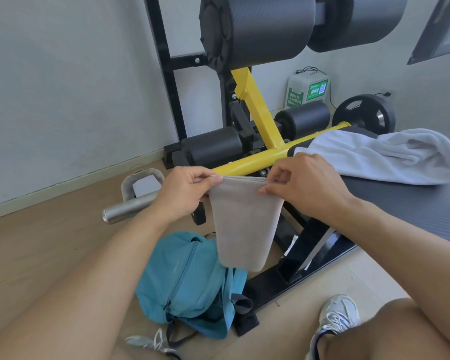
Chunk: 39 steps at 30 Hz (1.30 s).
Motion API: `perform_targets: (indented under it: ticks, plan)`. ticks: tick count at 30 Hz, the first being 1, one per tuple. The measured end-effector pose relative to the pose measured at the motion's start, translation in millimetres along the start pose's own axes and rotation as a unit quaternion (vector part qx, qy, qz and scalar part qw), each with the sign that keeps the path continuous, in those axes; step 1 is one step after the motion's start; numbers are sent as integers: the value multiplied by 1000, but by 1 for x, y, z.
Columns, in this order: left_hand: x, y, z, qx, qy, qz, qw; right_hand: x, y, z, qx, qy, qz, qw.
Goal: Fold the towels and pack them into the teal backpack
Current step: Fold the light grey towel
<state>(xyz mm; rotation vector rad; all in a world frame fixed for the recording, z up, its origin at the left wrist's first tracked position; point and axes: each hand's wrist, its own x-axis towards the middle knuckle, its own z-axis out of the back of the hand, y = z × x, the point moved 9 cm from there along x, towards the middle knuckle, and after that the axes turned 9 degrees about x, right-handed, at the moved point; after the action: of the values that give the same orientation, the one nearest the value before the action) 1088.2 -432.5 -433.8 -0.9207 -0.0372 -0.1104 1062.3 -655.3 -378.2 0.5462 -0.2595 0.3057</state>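
Towel handling comes first: the grey-beige towel is soft, light and limp, so we judge it will sag wherever it is unsupported and should be taken by its top corners or folded edge, never mid-panel. We hold it so now: our left hand pinches the upper left corner between thumb and fingers, and our right hand pinches the upper right corner, fingers curled over the hem. The towel hangs between the hands as a narrow doubled panel, smooth, short-napped, its top edge taut and its lower end rounded, just above the teal backpack. The backpack lies slumped on the wooden floor between our legs, its zip running down the front; we cannot tell whether the main compartment is open. A second towel, the white towel, lies loosely bunched and unfolded on the dark padded tabletop of the gym machine to our right, well apart from the backpack.
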Motion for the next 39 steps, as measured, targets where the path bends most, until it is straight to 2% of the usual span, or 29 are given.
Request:
perform_targets:
  ticks: [2,5,8,11,15,19,22,25,27,29,31,34,36,39]
  plan:
    - [0,-5,-2,28,10,-18,999,1,-3,2,-11,-6,-17,1000]
    - [-1,-16,-4,62,6,-41,997,2,-4,-6,-58,26,-18,998]
    - [0,-23,-1,87,-16,-46,995,2,-2,-11,-36,42,-4,998]
    - [-2,-21,-1,39,3,-11,999,0,-3,-17,33,63,-16,997]
    - [-9,-17,-14,-41,72,59,995,-8,5,-35,131,132,-23,982]
    - [-12,-22,-15,-51,59,82,994,-27,37,-61,253,216,-14,943]
    - [-10,-29,-7,95,26,44,994,-39,63,-76,291,237,6,927]
    - [-12,-41,1,231,20,-13,973,-52,76,-100,298,350,15,888]
    - [-15,-47,6,266,18,-42,963,-61,69,-112,226,433,18,872]
    - [-16,-53,18,277,-10,-67,958,-62,49,-117,139,466,8,874]
    - [-18,-59,28,268,-34,-91,958,-47,22,-117,100,425,-17,900]
    - [-19,-61,35,246,-57,-107,962,-24,-19,-111,106,315,-93,939]
    - [-19,-60,36,238,-62,-114,962,-16,-33,-107,133,258,-122,949]
    - [-19,-61,34,221,-51,-122,966,-10,-34,-106,178,222,-112,952]
